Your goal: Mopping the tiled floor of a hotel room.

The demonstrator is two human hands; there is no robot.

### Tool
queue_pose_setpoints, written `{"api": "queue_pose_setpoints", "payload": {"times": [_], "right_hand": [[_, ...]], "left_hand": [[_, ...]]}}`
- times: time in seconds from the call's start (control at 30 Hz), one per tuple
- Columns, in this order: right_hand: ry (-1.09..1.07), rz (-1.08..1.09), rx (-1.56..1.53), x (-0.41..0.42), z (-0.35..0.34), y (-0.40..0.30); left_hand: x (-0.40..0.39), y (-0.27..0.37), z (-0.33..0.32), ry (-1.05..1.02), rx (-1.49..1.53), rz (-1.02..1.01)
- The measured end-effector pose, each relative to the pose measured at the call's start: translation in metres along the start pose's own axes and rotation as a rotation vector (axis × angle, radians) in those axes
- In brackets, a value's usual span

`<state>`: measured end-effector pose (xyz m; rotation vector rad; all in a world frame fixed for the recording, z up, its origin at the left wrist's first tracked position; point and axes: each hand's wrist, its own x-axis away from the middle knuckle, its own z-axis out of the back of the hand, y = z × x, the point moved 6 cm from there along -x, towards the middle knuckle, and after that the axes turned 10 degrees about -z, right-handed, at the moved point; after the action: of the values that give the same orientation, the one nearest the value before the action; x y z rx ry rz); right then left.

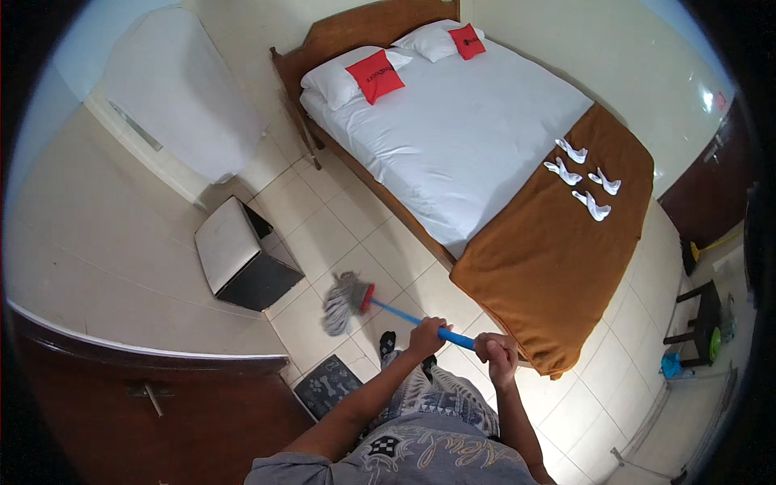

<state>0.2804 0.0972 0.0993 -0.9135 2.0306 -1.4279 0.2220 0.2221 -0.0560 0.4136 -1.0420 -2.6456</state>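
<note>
Both my hands grip the blue handle (397, 312) of a string mop. My left hand (428, 337) is wrapped around it lower down, towards the mop head. At the upper end, close to the bed's near corner, my right hand (497, 356) is closed on the same handle. The grey string mop head (341, 306) with its red socket (368, 298) rests on the cream tiled floor (327, 233), left of the bed and beside a box-shaped stool (248, 257). My feet stand just behind the mop head.
A bed (436, 139) with white sheets, red cushions and a brown runner (545, 254) fills the middle. Folded white cloths (591, 206) lie on the runner. A dark bone-patterned mat (327, 387) lies by a brown door (151, 424). A small dark table (706, 318) stands at right.
</note>
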Motion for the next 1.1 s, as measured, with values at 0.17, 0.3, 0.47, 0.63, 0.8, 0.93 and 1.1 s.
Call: {"api": "queue_pose_setpoints", "payload": {"times": [0.17, 0.3, 0.47, 0.63, 0.8, 0.93, 1.1], "right_hand": [[0.104, 0.176, 0.232, 0.025, -0.005, -0.022], [0.162, 0.092, 0.324, 0.033, -0.010, -0.011], [0.148, 0.022, 0.268, 0.030, -0.022, -0.026], [0.171, -0.015, 0.026, 0.034, -0.026, -0.030], [0.258, -0.055, -0.189, 0.048, -0.034, -0.006], [0.376, 0.080, -0.233, 0.073, -0.034, -0.014], [0.408, 0.247, 0.029, 0.108, -0.048, -0.023]], "left_hand": [[-0.025, 0.022, -0.020, -0.029, 0.088, -0.128], [-0.023, 0.009, -0.042, -0.208, 0.113, -0.080], [0.005, 0.006, -0.030, -0.258, 0.048, 0.046], [0.052, 0.016, -0.001, -0.230, 0.074, 0.092], [0.095, -0.016, -0.021, -0.387, 0.090, -0.063], [0.084, 0.006, -0.020, -0.460, 0.074, -0.144], [0.053, 0.040, -0.022, -0.258, 0.154, -0.315]]}}
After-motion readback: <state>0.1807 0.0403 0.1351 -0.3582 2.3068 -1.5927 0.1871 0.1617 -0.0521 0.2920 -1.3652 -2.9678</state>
